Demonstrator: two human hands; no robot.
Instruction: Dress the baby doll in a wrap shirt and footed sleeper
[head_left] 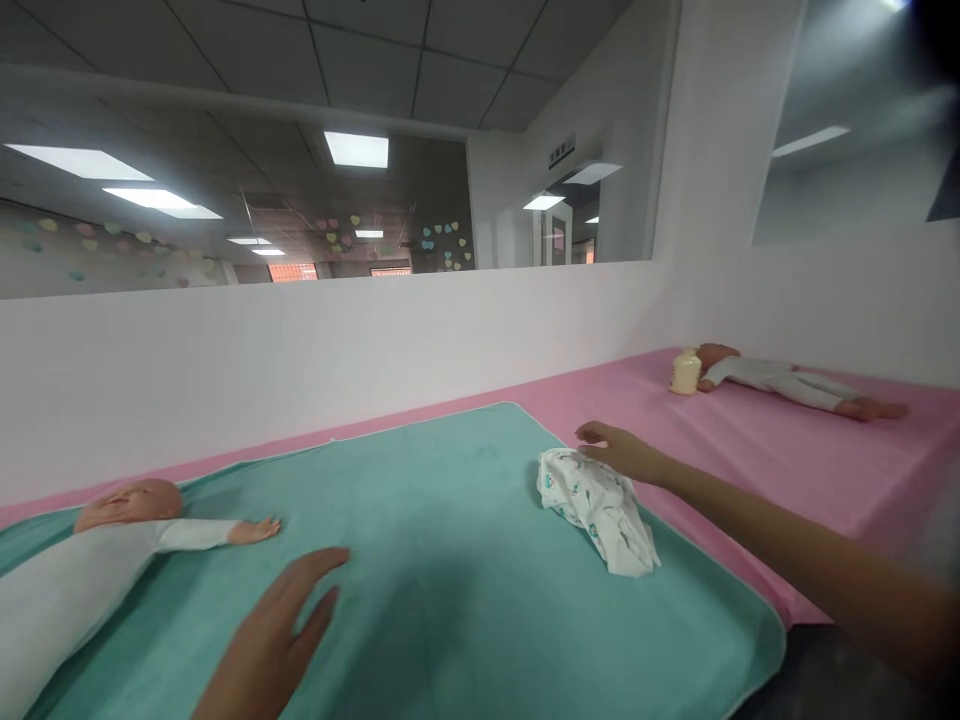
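Note:
My right hand [619, 450] reaches out over a crumpled white patterned garment [600, 508] lying on the teal mat [450, 520]; its fingers rest on the cloth's top edge, loosely curled. My left hand [289, 610] hovers flat and open above the mat near its front. A baby doll in white clothing [97, 550] lies on its back at the left of the mat, one arm stretched toward the middle.
A pink sheet [750, 440] covers the surface beyond the mat. At the back right a second doll [787, 383] lies beside a small pale bottle [685, 372]. A low white wall [337, 350] runs behind.

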